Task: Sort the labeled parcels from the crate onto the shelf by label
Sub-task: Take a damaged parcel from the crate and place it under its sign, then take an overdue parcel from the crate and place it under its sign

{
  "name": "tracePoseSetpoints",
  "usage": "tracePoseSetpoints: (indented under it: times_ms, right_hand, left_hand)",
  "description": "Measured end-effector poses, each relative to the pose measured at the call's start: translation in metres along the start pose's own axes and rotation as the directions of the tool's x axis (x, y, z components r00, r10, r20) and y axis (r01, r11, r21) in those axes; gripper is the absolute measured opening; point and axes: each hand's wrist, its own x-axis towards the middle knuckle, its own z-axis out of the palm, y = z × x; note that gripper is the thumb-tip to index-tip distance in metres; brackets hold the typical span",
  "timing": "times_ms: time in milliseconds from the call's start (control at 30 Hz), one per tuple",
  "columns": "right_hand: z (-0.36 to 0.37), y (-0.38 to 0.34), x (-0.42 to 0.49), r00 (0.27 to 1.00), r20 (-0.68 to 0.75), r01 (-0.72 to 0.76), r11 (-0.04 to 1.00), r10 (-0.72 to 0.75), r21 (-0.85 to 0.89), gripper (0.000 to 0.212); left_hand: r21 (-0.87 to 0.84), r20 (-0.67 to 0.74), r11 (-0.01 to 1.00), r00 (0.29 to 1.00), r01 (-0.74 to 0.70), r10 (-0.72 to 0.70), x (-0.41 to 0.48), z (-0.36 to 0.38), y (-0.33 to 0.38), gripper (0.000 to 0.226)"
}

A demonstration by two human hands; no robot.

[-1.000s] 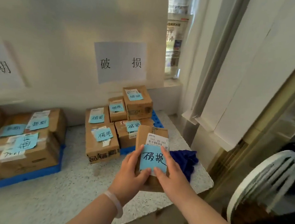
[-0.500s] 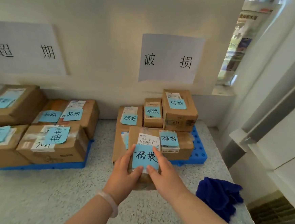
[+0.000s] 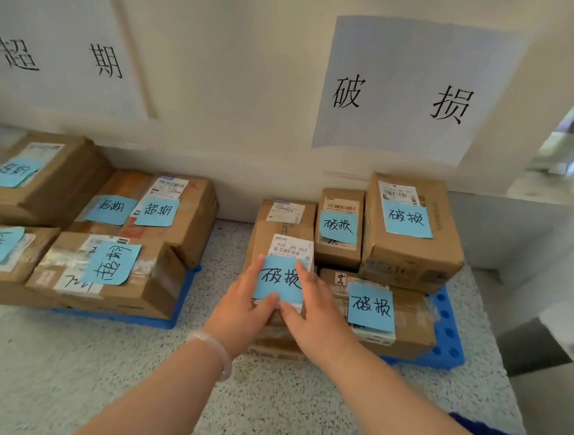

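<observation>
- Pretty sure this is a parcel station or mailroom sorting corner, not anybody's home.
- Two printed sheets are stuck on the wall like bin headings: a 超期 sign (image 3: 61,52) on the left and a 破损 sign (image 3: 409,89) on the right.
- Under each one is a pile of brown cardboard parcels (image 3: 410,251) with barcoded courier labels (image 3: 291,248) and handwritten blue sticky notes (image 3: 371,306) matching the sign above.
- The piles sit on blue plastic pallets (image 3: 446,319) on a speckled stone shelf (image 3: 60,371).
</observation>
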Motion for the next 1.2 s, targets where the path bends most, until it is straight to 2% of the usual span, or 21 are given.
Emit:
tracePoseSetpoints:
  times_ms: [233,367,533,633,767,900,1000,1133,1200]
  right_hand:
    - [-0.005,-0.002,0.001,1.000,-0.002,-0.008,1.000,0.008,0.007,0.073]
    - [-0.011,-0.005,-0.025,0.999,-0.049,-0.005,0.998,0.002,-0.064,0.072]
    - [-0.006,-0.003,-0.088,0.993,-0.109,0.032,0.989,-0.049,-0.146,0.080]
    - [0.007,0.005,-0.134,0.989,-0.143,0.012,0.979,-0.042,-0.206,0.085]
    - [0.031,0.029,-0.200,0.981,-0.193,-0.084,0.960,0.032,-0.269,0.085]
    - [0.044,0.063,-0.273,0.947,-0.259,-0.249,0.943,0.189,-0.223,0.081]
    - [0.044,0.087,-0.330,0.892,-0.338,-0.372,0.912,0.301,-0.171,0.083]
    - [0.044,0.115,-0.398,0.796,-0.435,-0.512,0.851,0.421,-0.113,0.093]
    - [0.046,0.129,-0.428,0.753,-0.458,-0.558,0.827,0.472,-0.066,0.088]
  left_hand:
    - [0.144,-0.007,0.989,0.999,-0.035,0.037,0.002,-0.004,0.006,0.070]
    - [0.318,0.004,0.945,0.997,-0.075,0.078,-0.020,-0.011,0.012,0.065]
    - [0.437,0.046,0.881,0.982,-0.184,0.183,-0.074,-0.015,0.022,0.067]
    - [0.490,0.090,0.817,0.950,-0.304,0.299,-0.108,-0.005,0.020,0.072]
    - [0.494,0.217,0.721,0.872,-0.486,0.439,-0.152,0.030,0.006,0.077]
    - [0.380,0.392,0.677,0.773,-0.630,0.499,-0.199,0.079,0.009,0.074]
    - [0.313,0.493,0.621,0.682,-0.718,0.540,-0.231,0.113,0.024,0.075]
    - [0.228,0.616,0.508,0.527,-0.831,0.585,-0.274,0.157,0.050,0.077]
    - [0.174,0.664,0.482,0.464,-0.859,0.587,-0.296,0.182,0.061,0.077]
